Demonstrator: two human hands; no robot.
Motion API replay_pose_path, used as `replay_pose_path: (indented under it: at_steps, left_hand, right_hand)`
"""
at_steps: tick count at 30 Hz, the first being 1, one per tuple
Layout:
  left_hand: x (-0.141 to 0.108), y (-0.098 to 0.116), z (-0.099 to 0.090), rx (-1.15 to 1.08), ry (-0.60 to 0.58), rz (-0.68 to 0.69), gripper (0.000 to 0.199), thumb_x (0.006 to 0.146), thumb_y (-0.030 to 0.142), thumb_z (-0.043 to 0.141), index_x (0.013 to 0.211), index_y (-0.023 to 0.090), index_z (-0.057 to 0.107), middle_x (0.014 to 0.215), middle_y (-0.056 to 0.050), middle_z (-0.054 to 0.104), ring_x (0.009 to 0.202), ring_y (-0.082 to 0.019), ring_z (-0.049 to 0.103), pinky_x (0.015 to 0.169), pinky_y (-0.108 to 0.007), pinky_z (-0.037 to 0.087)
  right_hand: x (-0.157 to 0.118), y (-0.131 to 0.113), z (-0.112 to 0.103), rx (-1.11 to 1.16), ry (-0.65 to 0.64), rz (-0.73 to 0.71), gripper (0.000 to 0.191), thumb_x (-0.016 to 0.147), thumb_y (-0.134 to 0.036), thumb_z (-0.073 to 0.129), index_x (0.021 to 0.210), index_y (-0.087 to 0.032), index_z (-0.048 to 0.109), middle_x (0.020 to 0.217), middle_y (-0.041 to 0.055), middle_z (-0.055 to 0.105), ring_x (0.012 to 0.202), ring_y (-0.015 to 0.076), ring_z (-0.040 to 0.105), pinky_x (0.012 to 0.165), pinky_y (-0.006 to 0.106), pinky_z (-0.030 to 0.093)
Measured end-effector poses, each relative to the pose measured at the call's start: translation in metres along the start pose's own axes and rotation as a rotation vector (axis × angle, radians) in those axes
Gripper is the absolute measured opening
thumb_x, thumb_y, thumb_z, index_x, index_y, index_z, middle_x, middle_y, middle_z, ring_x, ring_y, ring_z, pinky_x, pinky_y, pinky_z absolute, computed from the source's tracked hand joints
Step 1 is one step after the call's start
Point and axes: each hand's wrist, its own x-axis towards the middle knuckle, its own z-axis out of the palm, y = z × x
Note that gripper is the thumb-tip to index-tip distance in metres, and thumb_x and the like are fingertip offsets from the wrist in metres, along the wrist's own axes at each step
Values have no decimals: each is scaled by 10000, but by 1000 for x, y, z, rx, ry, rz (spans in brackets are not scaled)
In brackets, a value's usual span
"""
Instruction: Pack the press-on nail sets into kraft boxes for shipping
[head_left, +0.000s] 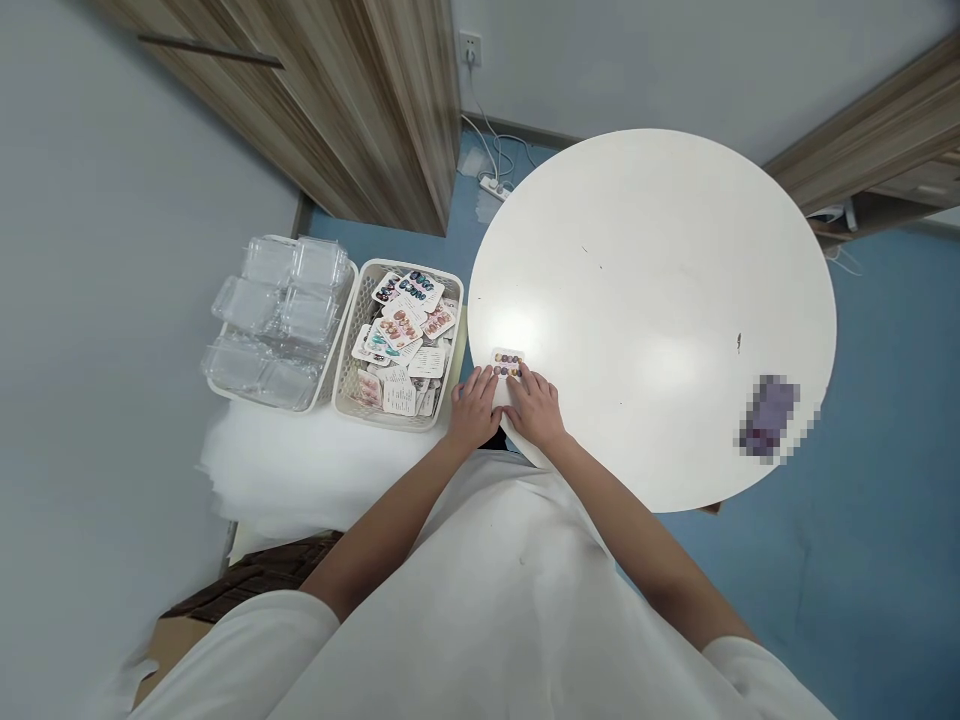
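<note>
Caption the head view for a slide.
Left hand and right hand touch a card at a round white table, card basket alongside.

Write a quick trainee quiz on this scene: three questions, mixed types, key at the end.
1. Choose one. What lies at the left grip and the right grip?
a) a power strip
b) a printed card
c) a wall socket

2. True or false: the card basket stands between the white table and the basket of clear plastic packaging.

3. Fill in: the visible floor is coloured ____.

Key: 1 b; 2 true; 3 blue.
</note>
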Motion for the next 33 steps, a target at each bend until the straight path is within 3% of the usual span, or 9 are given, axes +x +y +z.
replay_pose_path:
  at_steps: [12,19,27,33]
  left_hand:
    - [-5,5,3,23,31,-33,508,802,290,377,1286,145,332,1387,-112,290,1300,-258,170,969,-427,200]
    - [-26,22,7,1,73,-82,458,805,277,381,1239,132,383,1371,-122,316,1287,-257,212,965,-423,220]
    - [-67,73,29,-197,94,-176,326,809,276,400,1103,169,493,1124,-94,558,1061,-222,484,875,-382,362]
    - [-118,127,47,-334,42,-191,270,814,265,404,1049,211,526,1050,-56,592,990,-194,529,807,-328,414]
  right_hand:
    - [-6,1,-3,30,-16,-11,496,785,-339,470,1240,-171,366,1399,144,227,1194,287,286,902,427,275]
    - [-39,15,-9,79,-69,-53,532,782,-323,474,1267,-156,334,1400,149,217,1212,286,281,903,416,324]
    - [-104,45,-23,183,-121,-214,534,793,-258,441,1297,-182,283,1382,152,245,1119,251,421,825,403,423]
    - [-141,62,-20,299,-217,-288,504,806,-223,411,1295,-219,289,1325,115,343,1032,193,507,782,339,456]
